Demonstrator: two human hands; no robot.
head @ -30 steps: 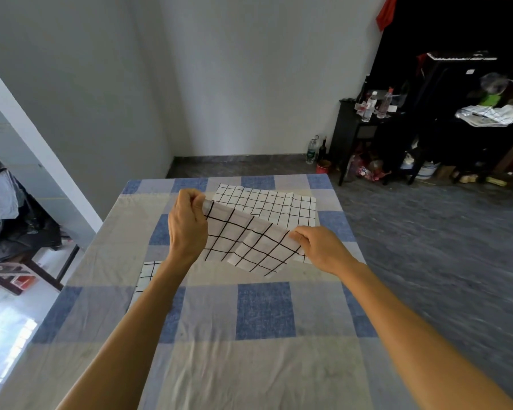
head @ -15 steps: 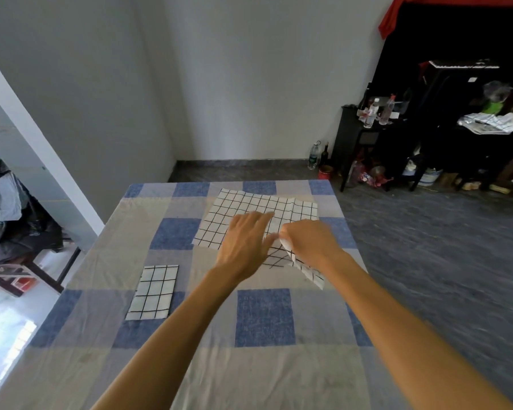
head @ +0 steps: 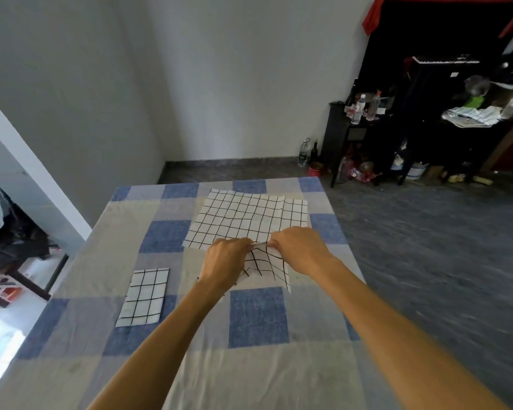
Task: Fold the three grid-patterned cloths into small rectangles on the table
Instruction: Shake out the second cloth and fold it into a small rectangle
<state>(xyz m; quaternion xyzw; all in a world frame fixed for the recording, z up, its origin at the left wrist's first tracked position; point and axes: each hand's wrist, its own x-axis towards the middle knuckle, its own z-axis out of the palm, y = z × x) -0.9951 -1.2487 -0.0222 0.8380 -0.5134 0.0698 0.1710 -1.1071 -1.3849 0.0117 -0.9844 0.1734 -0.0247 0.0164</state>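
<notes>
Three white cloths with black grid lines are on the table. One cloth [head: 144, 296] lies folded into a small rectangle at the left. A second, unfolded cloth [head: 246, 216] lies flat at the far middle. The third, part-folded cloth [head: 267, 266] hangs between my hands just in front of it, its lower part touching the table. My left hand [head: 224, 260] and my right hand [head: 298, 248] pinch its top edge, close together, nearly touching.
The table [head: 258, 318] wears a blue, grey and cream checked cover. Its left edge drops to a bright floor with a chair [head: 15, 279]. Right of the table is dark floor, with a black shelf [head: 350, 134], bottles and clutter at the far wall.
A second ago my hands held the cloth spread wide in the air. They have since come together at the middle, folding it, and both now pinch its top edge.
</notes>
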